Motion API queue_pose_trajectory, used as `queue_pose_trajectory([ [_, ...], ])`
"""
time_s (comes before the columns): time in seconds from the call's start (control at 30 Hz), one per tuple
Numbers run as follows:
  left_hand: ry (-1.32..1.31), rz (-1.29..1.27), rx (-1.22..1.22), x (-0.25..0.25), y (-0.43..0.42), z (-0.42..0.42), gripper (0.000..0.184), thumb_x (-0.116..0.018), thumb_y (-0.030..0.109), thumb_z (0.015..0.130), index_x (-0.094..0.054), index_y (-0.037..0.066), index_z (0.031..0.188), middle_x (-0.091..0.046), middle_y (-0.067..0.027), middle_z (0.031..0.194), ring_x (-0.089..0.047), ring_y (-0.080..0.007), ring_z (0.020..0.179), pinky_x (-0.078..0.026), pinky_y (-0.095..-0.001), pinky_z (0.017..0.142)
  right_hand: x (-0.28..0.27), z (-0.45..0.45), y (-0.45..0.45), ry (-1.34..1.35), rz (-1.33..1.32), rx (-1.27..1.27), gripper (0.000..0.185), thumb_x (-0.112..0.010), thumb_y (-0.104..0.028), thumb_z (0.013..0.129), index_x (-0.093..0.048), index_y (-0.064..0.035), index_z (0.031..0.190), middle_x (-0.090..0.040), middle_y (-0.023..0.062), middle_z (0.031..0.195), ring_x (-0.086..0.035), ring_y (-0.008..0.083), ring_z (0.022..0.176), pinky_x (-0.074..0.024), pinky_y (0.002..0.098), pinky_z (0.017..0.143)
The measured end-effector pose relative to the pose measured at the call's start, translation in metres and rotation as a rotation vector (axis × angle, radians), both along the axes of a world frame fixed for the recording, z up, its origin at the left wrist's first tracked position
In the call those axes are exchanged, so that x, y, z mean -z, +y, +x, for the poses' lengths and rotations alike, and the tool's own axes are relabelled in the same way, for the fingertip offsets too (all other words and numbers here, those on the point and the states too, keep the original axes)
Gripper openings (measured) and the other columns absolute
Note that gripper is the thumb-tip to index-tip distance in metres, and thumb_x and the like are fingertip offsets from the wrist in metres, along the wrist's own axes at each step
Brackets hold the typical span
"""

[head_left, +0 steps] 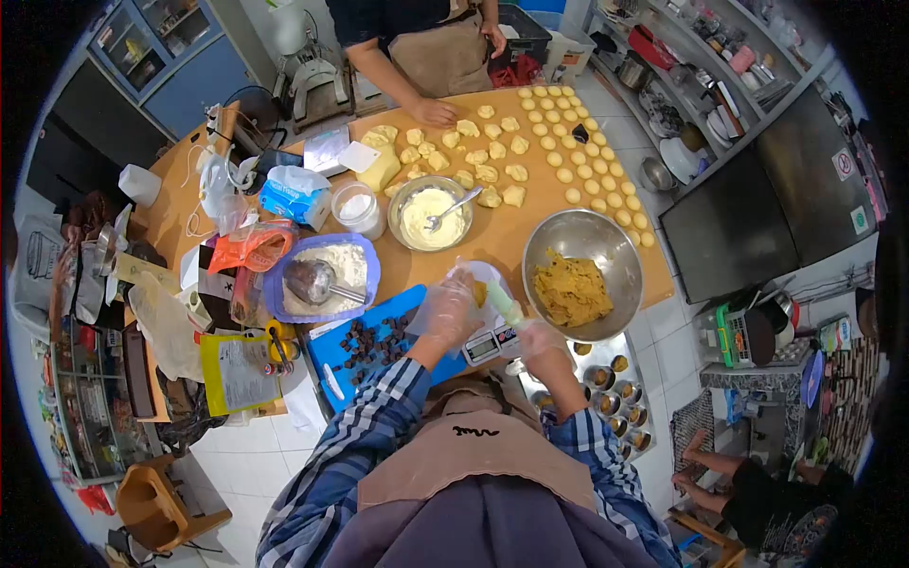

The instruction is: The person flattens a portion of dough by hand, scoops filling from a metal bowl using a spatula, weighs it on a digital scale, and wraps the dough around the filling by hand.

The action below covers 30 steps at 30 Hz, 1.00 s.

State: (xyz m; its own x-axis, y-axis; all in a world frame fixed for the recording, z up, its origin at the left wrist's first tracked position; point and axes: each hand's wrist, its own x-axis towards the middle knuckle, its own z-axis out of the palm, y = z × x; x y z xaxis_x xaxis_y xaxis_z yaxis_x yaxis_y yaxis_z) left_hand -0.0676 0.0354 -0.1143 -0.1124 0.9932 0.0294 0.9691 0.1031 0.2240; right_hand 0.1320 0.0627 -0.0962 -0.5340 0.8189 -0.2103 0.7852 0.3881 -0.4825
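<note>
Both of my hands wear clear plastic gloves. My left hand (453, 314) is closed at the near side of a white dish (485, 275) on the digital scale (490, 346); what its fingers hold is too small to make out. My right hand (544, 348) grips a pale green spatula (500, 301), its blade over the dish. Orange-brown dough (573, 290) fills part of a steel bowl (618, 244) to the right. Dark cubes (365, 352) lie on a blue board (413, 301) to the left.
Filled metal cups (606, 402) stand on a tray at the near right. Ahead are a cream bowl (434, 213), dough pieces (492, 173) and rows of dough balls (568, 170). A flour tub (322, 275) is at left. A co-worker's hand (436, 113) rests across the table; another person (757, 492) is at lower right.
</note>
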Motion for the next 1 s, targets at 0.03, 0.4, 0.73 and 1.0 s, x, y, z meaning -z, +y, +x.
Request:
queue_pose_trajectory([
  [0.03, -0.029, -0.041, -0.018, 0.004, 0.005, 0.001, 0.064, -0.076, 0.033, 0.066, -0.050, -0.001, 0.114, -0.058, -0.0204, 0.116, -0.059, -0.0304, 0.105, -0.046, -0.0383, 0.090, 0.001, -0.002, 0.002, -0.051, -0.031, -0.008, 0.028, -0.045, -0.024, 0.090, -0.062, -0.0020, 0.088, -0.061, 0.0230, 0.092, -0.058, 0.0395, 0.090, -0.0452, 0.0475, 0.078],
  [0.4, -0.077, -0.034, -0.023, 0.027, 0.014, -0.007, 0.029, -0.063, 0.023, 0.075, -0.058, 0.004, 0.096, -0.064, -0.0168, 0.093, -0.062, -0.0307, 0.088, -0.050, -0.0408, 0.076, -0.042, -0.028, 0.006, -0.138, -0.125, 0.028, 0.025, -0.048, -0.019, 0.085, -0.065, -0.0017, 0.091, -0.063, 0.0240, 0.092, -0.061, 0.0405, 0.088, -0.0468, 0.0493, 0.076],
  [0.73, -0.122, 0.037, -0.060, 0.050, 0.016, -0.012, 0.024, -0.067, 0.016, 0.069, -0.061, 0.005, 0.089, -0.064, -0.0167, 0.089, -0.062, -0.0328, 0.083, -0.050, -0.0421, 0.074, -0.034, -0.059, 0.004, -0.246, 0.017, 0.038, 0.023, -0.053, -0.014, 0.077, -0.069, -0.0059, 0.091, -0.067, 0.0168, 0.090, -0.065, 0.0348, 0.084, -0.0511, 0.0465, 0.071],
  [1.0, -0.218, -0.007, -0.105, 0.035, 0.011, -0.012, 0.037, -0.071, 0.025, 0.070, -0.061, 0.003, 0.098, -0.064, -0.0189, 0.092, -0.062, -0.0333, 0.089, -0.050, -0.0406, 0.078, -0.068, -0.064, 0.011, -0.355, -0.229, 0.325, 0.028, -0.047, -0.019, 0.085, -0.067, -0.0084, 0.101, -0.066, 0.0136, 0.104, -0.062, 0.0332, 0.100, -0.0492, 0.0438, 0.083],
])
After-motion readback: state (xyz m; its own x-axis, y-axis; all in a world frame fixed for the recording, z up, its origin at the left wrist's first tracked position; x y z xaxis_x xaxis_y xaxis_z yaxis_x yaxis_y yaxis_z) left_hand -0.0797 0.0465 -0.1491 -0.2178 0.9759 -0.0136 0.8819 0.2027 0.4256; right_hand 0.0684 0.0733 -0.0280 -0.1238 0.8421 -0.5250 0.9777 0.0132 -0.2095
